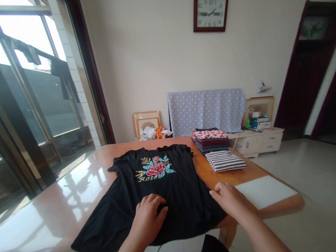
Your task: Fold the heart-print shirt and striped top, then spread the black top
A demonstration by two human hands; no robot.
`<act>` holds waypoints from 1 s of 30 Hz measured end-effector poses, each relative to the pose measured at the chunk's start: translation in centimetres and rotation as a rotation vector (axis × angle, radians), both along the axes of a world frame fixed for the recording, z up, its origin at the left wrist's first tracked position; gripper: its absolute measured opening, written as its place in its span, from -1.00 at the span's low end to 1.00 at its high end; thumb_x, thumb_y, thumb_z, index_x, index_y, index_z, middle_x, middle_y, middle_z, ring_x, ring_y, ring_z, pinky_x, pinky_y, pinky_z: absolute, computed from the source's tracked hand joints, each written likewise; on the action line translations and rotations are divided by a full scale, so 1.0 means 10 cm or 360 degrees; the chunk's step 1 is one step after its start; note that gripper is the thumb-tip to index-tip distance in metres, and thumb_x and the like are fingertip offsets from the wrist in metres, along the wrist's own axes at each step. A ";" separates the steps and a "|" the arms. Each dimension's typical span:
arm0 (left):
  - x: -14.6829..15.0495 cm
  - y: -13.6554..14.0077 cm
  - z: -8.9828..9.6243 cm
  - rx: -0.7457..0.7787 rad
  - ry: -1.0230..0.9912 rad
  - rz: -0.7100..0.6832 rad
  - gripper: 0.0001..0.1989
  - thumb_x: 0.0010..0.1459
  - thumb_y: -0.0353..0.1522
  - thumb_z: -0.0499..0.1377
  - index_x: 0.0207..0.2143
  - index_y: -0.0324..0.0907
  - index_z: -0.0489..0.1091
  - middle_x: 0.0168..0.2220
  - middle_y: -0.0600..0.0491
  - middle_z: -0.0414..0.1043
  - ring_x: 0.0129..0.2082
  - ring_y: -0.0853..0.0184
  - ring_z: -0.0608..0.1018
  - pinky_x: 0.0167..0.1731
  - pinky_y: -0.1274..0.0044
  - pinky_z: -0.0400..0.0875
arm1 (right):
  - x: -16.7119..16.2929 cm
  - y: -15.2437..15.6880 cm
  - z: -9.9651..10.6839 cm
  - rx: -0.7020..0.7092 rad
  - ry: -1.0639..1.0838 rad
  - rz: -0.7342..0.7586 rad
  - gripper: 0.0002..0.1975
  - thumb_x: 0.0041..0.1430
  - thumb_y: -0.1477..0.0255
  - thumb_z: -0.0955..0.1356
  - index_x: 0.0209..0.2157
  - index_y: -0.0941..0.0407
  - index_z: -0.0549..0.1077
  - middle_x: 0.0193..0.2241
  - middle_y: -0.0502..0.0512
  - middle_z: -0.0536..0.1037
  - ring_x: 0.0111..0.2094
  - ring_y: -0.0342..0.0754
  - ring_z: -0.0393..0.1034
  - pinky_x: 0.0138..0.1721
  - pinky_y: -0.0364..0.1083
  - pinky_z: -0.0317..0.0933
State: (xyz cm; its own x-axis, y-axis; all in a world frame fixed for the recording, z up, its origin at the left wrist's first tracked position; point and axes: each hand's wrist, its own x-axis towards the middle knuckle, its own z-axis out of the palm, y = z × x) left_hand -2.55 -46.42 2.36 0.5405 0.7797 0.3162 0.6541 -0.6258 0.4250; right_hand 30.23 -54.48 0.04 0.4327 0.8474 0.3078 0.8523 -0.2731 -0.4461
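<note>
A black short-sleeved T-shirt lies spread on the glossy wooden table, its front up and its hem toward me. On its chest is a glittery red rose with turquoise and gold leaves and the word "Rose". My left hand rests over the lower middle of the shirt, palm down, fingers lightly curved and thumb held apart, gripping nothing. At the shirt's right side edge is my right hand, with thumb and fingers closed on the fabric there; its fingertips are partly hidden.
A folded striped garment lies in front of a stack of folded clothes at the table's right side. A white sheet covers the right corner of the table. Behind stand a dotted cloth cover and a low cabinet.
</note>
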 end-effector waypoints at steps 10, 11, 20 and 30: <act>-0.06 0.04 -0.18 -0.0014 0.0169 0.0050 -0.60 0.22 -0.09 0.19 0.09 0.11 0.44 0.25 0.05 0.34 0.26 0.08 0.32 0.20 0.20 0.14 | 0.24 -0.19 0.11 -0.0389 -0.0001 -0.0461 -0.81 0.28 0.28 0.19 -0.40 0.02 0.29 -0.44 0.06 0.54 -0.41 0.04 0.40 -0.45 -0.07 -0.07; -0.06 0.05 -0.17 -0.0018 0.0170 0.0050 -0.60 0.22 -0.09 0.19 0.09 0.11 0.44 0.25 0.05 0.34 0.26 0.07 0.31 0.21 0.20 0.13 | 0.24 -0.21 0.13 -0.0425 -0.0015 -0.0432 -0.81 0.27 0.29 0.20 -0.41 0.01 0.29 -0.43 0.06 0.54 -0.40 0.05 0.40 -0.44 -0.07 -0.07; -0.05 0.02 -0.16 -0.0053 0.0064 0.0035 -0.58 0.15 -0.09 0.27 0.06 0.09 0.46 0.23 0.03 0.37 0.26 0.03 0.33 0.19 0.16 0.17 | -0.27 -0.14 0.29 0.0058 -0.0126 0.0216 -0.88 0.26 0.34 0.23 -0.34 0.02 0.34 -0.35 0.01 0.53 -0.33 -0.06 0.39 -0.37 -0.11 0.01; -0.54 0.11 -0.04 0.0058 -0.0538 0.0271 -0.80 0.28 -0.35 0.07 -0.10 -0.09 0.43 -0.12 0.01 0.49 -0.08 0.28 0.53 -0.04 0.46 0.37 | -0.24 0.05 0.01 -0.0369 -0.0192 0.0249 -0.87 0.17 0.36 0.26 -0.47 0.03 0.28 -0.55 -0.05 0.49 -0.50 -0.08 0.32 -0.47 -0.12 -0.13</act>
State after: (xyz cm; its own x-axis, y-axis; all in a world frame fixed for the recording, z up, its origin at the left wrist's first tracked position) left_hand -7.93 -45.32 2.00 0.2644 0.8343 0.4838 0.5766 -0.5389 0.6141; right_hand 27.85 -53.95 0.15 0.2632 0.9546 0.1397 0.9351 -0.2167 -0.2805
